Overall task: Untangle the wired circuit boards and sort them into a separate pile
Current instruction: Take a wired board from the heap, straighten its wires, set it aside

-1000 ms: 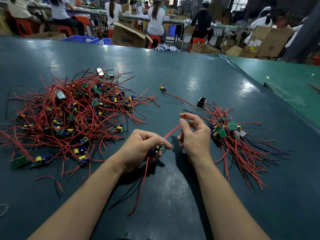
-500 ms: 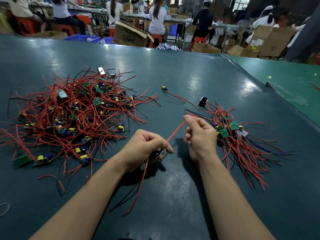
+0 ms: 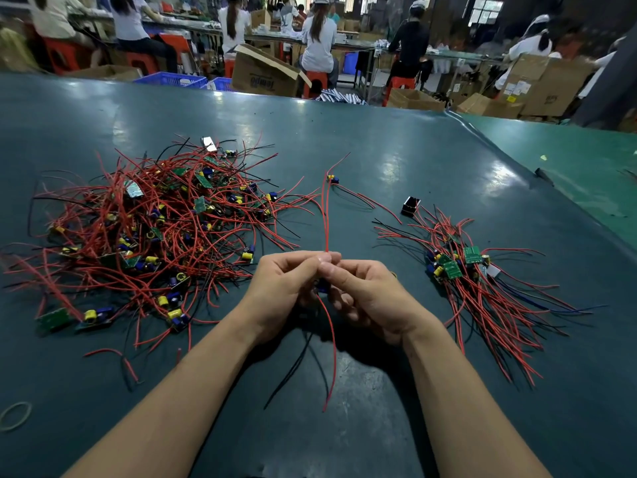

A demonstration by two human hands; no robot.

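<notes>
A dark teal table with a glossy surface reflects overhead light in pale patches. To its right lies a brighter green table. Beyond the far edge, people in white tops sit on red stools at long workbenches, backs turned. An open cardboard box stands behind the table, blue plastic crates to its left, more cartons stacked at right. A bright window shows in the dim far wall.

A rubber band lies on the dark green surface far left of the hands; cardboard boxes stand beyond.
</notes>
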